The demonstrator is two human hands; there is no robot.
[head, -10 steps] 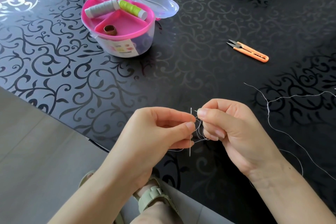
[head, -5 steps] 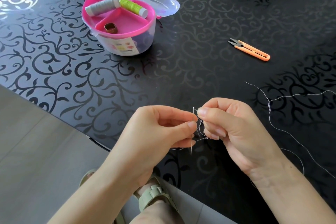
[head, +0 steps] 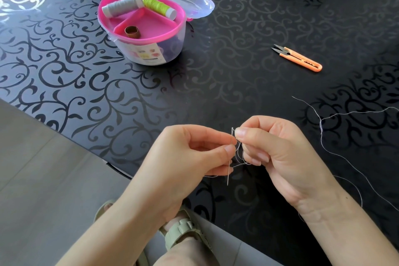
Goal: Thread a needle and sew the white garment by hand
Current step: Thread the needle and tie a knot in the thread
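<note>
At six o'clock the left hand [head: 190,157] pinches the needle [head: 228,170] upright, point down; the right hand [head: 278,153], just beside its eye, pinches white thread [head: 321,129] trailing toward three o'clock; orange snips [head: 300,59] lie at one o'clock; an open pink sewing box [head: 151,49] at eleven

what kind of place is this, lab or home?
Probably a home, not a lab: a glossy black table with a scroll pattern, a pink sewing kit and orange thread snips on it, grey floor below.
</note>
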